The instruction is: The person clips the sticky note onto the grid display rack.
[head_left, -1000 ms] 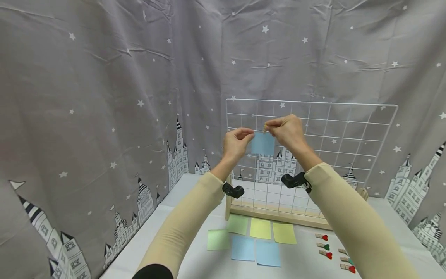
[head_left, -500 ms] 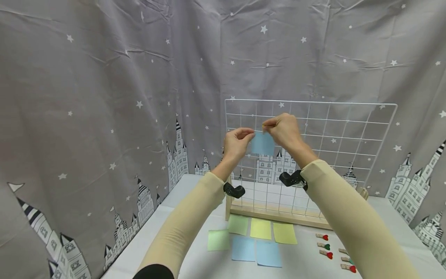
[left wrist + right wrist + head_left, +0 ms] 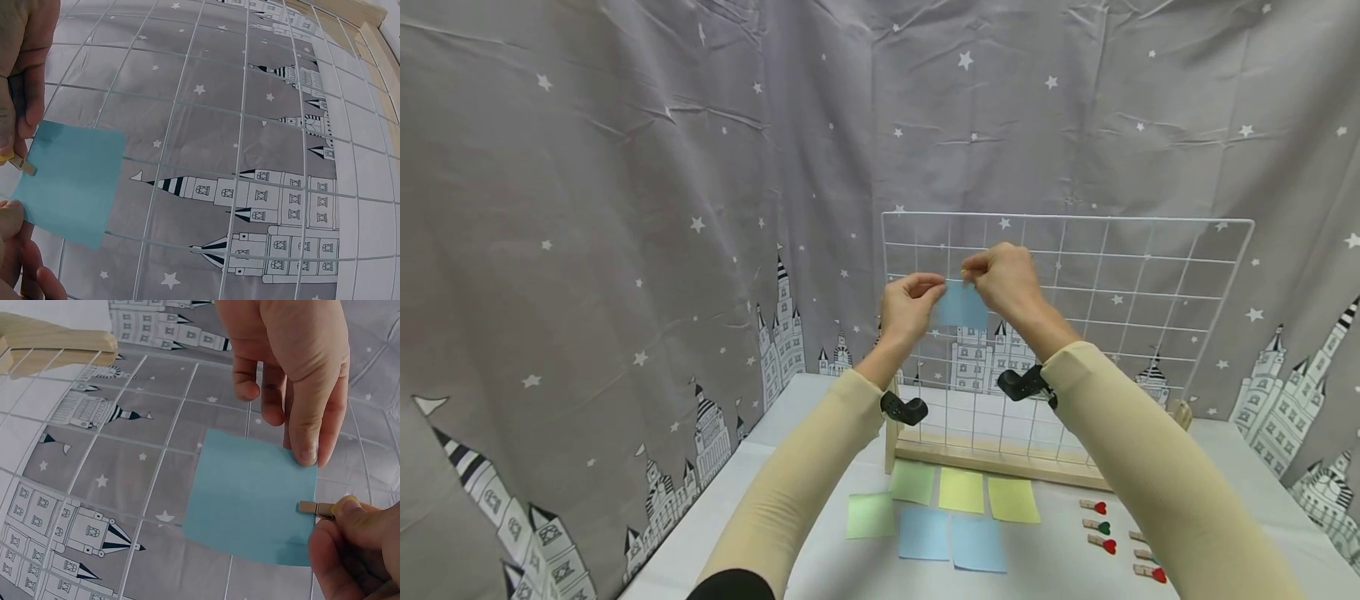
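Note:
A square blue sticky note [image 3: 964,307] is held up against the white wire grid [image 3: 1067,217]. My left hand [image 3: 912,312] pinches it at its upper left corner between thumb and fingers. With thumb and forefinger my right hand [image 3: 1011,282] grips a small wooden clothespin [image 3: 317,509] at the middle of the note's top edge. The clothespin's tip overlaps the face of the note in the right wrist view. Beneath the right thumb shows a yellow bit of the clothespin, mostly covered.
The grid stands in a wooden base [image 3: 1000,459] on a white table. Before it lie green [image 3: 870,517], yellow [image 3: 961,490] and blue notes [image 3: 923,533]. Several clothespins with red and green hearts [image 3: 1101,507] lie at right, partly behind the right sleeve. A grey curtain [image 3: 625,167] hangs behind.
My right hand has shifted slightly left along the note's top edge with the clothespin. The left hand has stayed nearly still, pinching the note.

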Tool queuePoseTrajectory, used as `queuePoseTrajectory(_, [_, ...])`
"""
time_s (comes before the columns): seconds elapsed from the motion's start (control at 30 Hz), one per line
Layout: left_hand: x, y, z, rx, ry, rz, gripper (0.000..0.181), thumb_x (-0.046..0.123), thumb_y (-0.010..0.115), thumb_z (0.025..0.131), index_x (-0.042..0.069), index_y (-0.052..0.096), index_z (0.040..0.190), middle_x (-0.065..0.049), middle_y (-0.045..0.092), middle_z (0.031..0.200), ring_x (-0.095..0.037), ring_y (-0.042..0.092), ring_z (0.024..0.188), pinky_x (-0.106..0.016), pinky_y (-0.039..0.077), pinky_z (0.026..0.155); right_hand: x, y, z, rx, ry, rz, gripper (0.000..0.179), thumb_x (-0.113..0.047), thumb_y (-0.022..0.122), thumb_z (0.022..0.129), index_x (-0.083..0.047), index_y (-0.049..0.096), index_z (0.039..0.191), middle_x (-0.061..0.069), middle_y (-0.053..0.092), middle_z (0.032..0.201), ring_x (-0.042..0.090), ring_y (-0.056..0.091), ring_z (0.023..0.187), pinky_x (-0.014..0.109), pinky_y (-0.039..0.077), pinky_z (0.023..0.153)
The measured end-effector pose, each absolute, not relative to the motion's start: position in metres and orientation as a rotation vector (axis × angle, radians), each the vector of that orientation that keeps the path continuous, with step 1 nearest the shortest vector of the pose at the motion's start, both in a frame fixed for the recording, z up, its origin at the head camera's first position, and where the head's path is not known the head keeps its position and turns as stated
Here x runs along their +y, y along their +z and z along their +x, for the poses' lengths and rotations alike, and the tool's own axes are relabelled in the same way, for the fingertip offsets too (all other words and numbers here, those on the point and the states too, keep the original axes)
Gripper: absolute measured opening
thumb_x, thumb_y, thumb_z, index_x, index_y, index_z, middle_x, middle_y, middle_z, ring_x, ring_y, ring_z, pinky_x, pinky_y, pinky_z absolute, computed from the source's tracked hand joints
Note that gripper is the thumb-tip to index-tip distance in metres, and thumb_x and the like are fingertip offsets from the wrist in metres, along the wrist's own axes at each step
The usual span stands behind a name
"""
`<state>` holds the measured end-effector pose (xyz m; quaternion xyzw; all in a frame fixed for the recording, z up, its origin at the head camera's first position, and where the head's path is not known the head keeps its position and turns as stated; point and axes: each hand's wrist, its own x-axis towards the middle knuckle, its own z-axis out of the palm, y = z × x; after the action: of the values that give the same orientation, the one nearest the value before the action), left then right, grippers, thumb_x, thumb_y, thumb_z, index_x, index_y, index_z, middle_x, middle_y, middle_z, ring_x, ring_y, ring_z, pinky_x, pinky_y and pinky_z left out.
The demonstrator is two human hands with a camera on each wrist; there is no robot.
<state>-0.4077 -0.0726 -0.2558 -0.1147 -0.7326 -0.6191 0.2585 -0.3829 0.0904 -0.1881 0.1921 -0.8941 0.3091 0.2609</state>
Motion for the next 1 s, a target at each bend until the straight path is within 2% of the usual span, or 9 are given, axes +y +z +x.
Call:
queuePoseTrajectory(0.17, [-0.072,-0.255,-0.408,-1.974,-1.686,-0.315,0.009,0.016,0.079,0.092,0.014,0.08,0.101,-0.003,0.08,0.1,-0.011,0.072,0.088,-0.02,0.055,0.074,0.087,-0.186,-0.38,-2.43,0.84,0.482,0.022,-0.01,0.067,0.098,-0.006,0.078,0.117,0.012,0.079,0.108,0.026,0.074,0.091,0.035,0.058,0.076])
queuePoseTrajectory(0.3, [-0.072,-0.255,-0.408,-1.993,-1.663,-0.306,0.01,0.018,0.079,0.092,0.016,0.08,0.102,-0.001,0.08,0.101,-0.011,0.072,0.089,-0.021,0.054,0.074,0.086,-0.186,-0.378,-2.434,0.896,0.439,0.028,-0.01,0.07,0.097,-0.004,0.074,0.124,0.015,0.078,0.109,0.027,0.077,0.091,0.031,0.06,0.07])
queuePoseTrajectory(0.53, [-0.073,-0.256,-0.409,-2.0,-1.644,-0.304,0.011,0.02,0.078,0.093,0.016,0.079,0.103,-0.002,0.08,0.102,-0.013,0.073,0.092,-0.025,0.057,0.077,0.091,-0.191,-0.376,-2.432,0.939,0.45,0.034,-0.011,0.071,0.097,-0.003,0.07,0.131,0.019,0.077,0.111,0.031,0.077,0.095,0.034,0.061,0.071])
queuePoseTrajectory(0.77, [-0.074,-0.255,-0.407,-2.007,-1.63,-0.313,0.012,0.021,0.079,0.093,0.016,0.079,0.103,-0.002,0.079,0.101,-0.014,0.073,0.092,-0.026,0.058,0.078,0.096,-0.196,-0.374,-2.435,0.954,0.436,0.035,-0.015,0.071,0.098,-0.005,0.069,0.132,0.018,0.076,0.115,0.031,0.076,0.102,0.041,0.061,0.08])
queuePoseTrajectory(1.0, [-0.074,-0.256,-0.405,-2.032,-1.617,-0.313,0.014,0.022,0.079,0.092,0.015,0.078,0.105,-0.001,0.079,0.102,-0.015,0.073,0.095,-0.028,0.059,0.083,0.099,-0.202,-0.372,-2.423,0.937,0.445,0.033,-0.019,0.071,0.098,-0.003,0.072,0.127,0.019,0.077,0.114,0.032,0.076,0.097,0.042,0.061,0.077])
